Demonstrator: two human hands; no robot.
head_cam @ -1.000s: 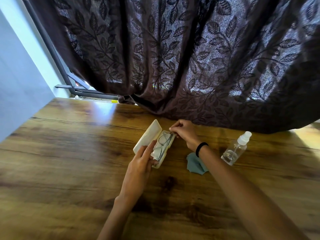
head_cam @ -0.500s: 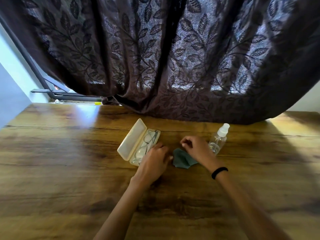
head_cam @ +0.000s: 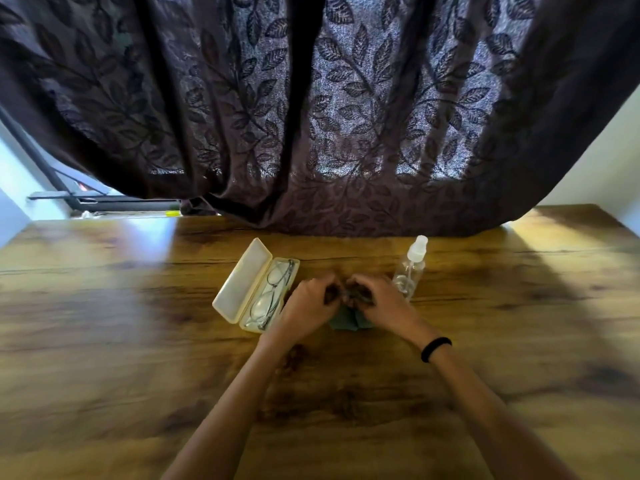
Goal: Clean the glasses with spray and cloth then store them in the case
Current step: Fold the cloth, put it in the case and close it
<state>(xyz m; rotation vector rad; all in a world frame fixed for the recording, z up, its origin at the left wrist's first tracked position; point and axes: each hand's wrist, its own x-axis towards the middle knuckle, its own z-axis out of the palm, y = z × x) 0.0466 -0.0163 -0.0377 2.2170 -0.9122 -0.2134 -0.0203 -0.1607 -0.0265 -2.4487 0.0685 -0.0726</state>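
A cream glasses case [head_cam: 242,278] lies open on the wooden table [head_cam: 104,341], lid flipped to the left. Thin metal-framed glasses [head_cam: 272,296] lie folded inside its tray. Just right of the case, my left hand [head_cam: 306,306] and my right hand [head_cam: 379,304] meet over a grey-green cloth [head_cam: 346,322]. Fingers of both hands curl round the cloth's upper edge and pinch it. Most of the cloth is hidden under the hands. A clear spray bottle [head_cam: 412,268] with a white cap stands upright beside my right hand.
A dark leaf-patterned curtain [head_cam: 329,116] hangs over the table's far edge, close behind the case and bottle. A window frame [head_cam: 86,199] shows at far left. Bare wood stretches left, right and in front of the hands.
My right hand left the case and went to the cloth. My left hand let go of the case and joined it there. The camera tilted up and turned right.
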